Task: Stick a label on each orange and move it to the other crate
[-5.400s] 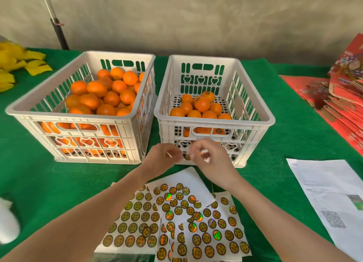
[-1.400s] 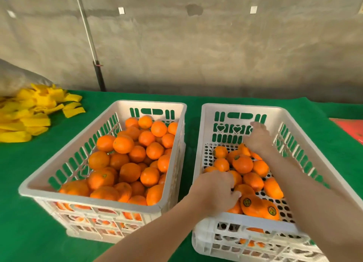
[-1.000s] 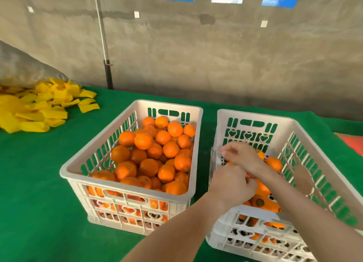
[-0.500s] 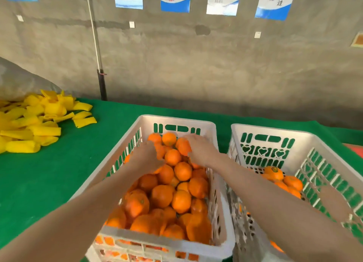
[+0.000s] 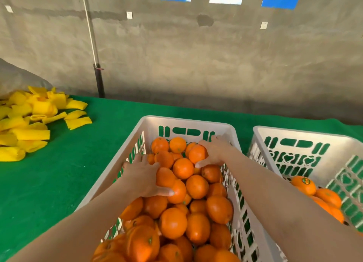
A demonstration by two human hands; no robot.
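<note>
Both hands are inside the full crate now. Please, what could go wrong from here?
1. The left hand grips a near orange and the right hand grips a far orange in the heaped left crate. Lifting them may let neighbouring oranges roll or shift.
2. Neither gripped orange shows a label, unlike the labelled orange in the right crate. Putting them there unlabelled would mix the two kinds.
</note>
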